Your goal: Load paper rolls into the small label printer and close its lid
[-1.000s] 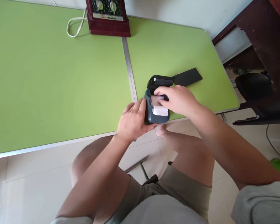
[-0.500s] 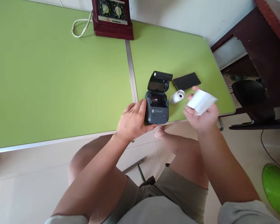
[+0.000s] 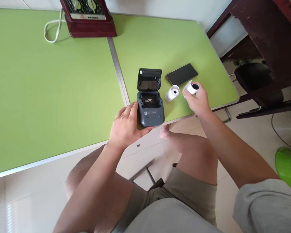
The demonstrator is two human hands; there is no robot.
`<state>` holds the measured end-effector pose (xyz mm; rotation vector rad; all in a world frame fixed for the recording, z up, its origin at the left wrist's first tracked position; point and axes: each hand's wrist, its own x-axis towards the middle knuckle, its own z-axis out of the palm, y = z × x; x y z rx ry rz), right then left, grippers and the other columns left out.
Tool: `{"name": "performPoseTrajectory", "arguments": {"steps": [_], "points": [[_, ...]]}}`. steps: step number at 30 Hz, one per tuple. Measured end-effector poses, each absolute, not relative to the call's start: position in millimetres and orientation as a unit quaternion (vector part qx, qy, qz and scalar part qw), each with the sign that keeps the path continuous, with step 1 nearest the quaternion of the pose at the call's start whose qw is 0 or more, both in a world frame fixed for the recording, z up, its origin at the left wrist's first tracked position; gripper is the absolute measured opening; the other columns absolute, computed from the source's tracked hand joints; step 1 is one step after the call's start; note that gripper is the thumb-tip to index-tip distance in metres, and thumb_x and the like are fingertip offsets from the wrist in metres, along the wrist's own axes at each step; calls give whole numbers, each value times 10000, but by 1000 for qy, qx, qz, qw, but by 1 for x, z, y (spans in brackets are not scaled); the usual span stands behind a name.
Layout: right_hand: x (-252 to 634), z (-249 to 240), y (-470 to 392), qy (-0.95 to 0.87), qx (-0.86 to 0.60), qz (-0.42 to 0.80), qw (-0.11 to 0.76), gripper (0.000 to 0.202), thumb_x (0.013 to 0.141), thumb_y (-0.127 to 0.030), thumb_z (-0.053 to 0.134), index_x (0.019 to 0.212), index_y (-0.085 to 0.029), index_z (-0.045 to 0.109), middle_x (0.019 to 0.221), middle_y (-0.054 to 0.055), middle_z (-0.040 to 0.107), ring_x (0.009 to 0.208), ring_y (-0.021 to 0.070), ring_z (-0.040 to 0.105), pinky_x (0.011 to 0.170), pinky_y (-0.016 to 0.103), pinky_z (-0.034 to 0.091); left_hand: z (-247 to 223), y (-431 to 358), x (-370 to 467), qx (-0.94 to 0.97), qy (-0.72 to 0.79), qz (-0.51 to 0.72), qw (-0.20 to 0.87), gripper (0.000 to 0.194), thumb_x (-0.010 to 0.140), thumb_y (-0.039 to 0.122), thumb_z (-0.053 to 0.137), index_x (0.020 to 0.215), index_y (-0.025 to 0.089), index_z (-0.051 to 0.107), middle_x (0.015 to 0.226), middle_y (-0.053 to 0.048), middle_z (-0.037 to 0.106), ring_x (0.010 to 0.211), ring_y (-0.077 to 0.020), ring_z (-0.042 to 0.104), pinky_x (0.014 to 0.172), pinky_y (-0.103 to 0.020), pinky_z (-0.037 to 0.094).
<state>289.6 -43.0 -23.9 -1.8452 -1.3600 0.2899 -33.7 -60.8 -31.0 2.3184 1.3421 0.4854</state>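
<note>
A dark grey portable label printer [image 3: 151,114] stands near the table's front edge with its lid raised, showing the paper bay inside. Along its left side lie the fingers of my left hand [image 3: 126,127], the thumb reaching round the front bottom corner to hold it. My right hand [image 3: 198,100] is closed around a white paper roll [image 3: 191,88], whose dark-lined core faces right and whose loose end sticks up. Between the printer and that hand a second white paper roll [image 3: 172,94] rests on the table.
A black smartphone [image 3: 181,74] lies behind the rolls on the green table [image 3: 63,90]. At the back stands a dark red appliance [image 3: 89,27] with knobs and a white cord [image 3: 50,32]. A metal seam crosses the tabletop. Dark furniture [image 3: 259,35] is at the right.
My right hand has turned over and moved in closer to the table, bringing its paper roll beside the other one. My left hand stays on the printer. The view has shifted to the right.
</note>
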Motion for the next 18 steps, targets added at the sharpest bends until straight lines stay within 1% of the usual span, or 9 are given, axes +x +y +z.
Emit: {"name": "performPoseTrajectory", "arguments": {"steps": [2, 4, 8, 10, 12, 14, 16, 18], "points": [[292, -32, -40, -573, -723, 76, 379, 271, 789, -362, 714, 986, -238, 577, 972, 64, 710, 922, 256, 673, 941, 502, 556, -31, -61, -34, 834, 480, 178, 208, 1070, 809, 809, 681, 1580, 116, 415, 1590, -214, 560, 1460, -416, 553, 1200, -564, 491], [297, -41, -41, -589, -720, 53, 365, 368, 796, -372, 710, 1106, -227, 574, 1082, 94, 733, 1020, 277, 691, 982, 512, 545, -32, -61, -35, 836, 475, 185, 205, 1050, 818, 803, 675, 1580, 130, 412, 1583, -208, 568, 1453, -410, 561, 1205, -565, 487], [303, -44, -49, -603, -723, 52, 333, 507, 815, -357, 689, 1281, -224, 540, 1186, 113, 730, 1093, 287, 699, 997, 521, 548, -34, -60, -35, 839, 466, 198, 201, 1042, 821, 822, 657, 1583, 160, 400, 1570, -203, 579, 1446, -415, 568, 1206, -588, 482], [298, -36, -57, -611, -721, 5, 328, 492, 842, -355, 661, 1300, -228, 536, 1230, 137, 708, 1172, 318, 677, 1045, 563, 522, -35, -61, -35, 837, 469, 196, 200, 1049, 817, 835, 651, 1580, 159, 405, 1565, -208, 581, 1439, -427, 570, 1188, -598, 495], [286, -24, -66, -619, -710, -75, 327, 386, 884, -356, 611, 1247, -234, 559, 1236, 157, 677, 1229, 345, 643, 1090, 598, 484, -35, -61, -35, 837, 472, 191, 201, 1048, 824, 838, 637, 1574, 142, 412, 1561, -219, 581, 1433, -433, 573, 1181, -601, 500], [266, -14, -74, -631, -696, -116, 322, 287, 915, -359, 573, 1177, -244, 576, 1154, 150, 664, 1160, 343, 652, 1052, 588, 505, -35, -61, -35, 838, 472, 188, 201, 1054, 832, 840, 623, 1567, 113, 419, 1555, -233, 582, 1430, -434, 574, 1185, -597, 496], [245, -8, -76, -655, -687, -98, 299, 306, 921, -367, 572, 1201, -244, 570, 1123, 141, 655, 1083, 328, 666, 986, 555, 545, -35, -61, -35, 838, 473, 187, 200, 1067, 831, 847, 617, 1565, 97, 422, 1554, -238, 581, 1434, -433, 569, 1187, -590, 496], [227, -8, -73, -658, -702, -74, 261, 362, 924, -377, 591, 1259, -244, 566, 1191, 154, 643, 1058, 322, 674, 906, 517, 576, -35, -61, -35, 836, 476, 186, 199, 1077, 823, 853, 622, 1566, 100, 421, 1557, -233, 581, 1440, -436, 562, 1182, -584, 501]]}}
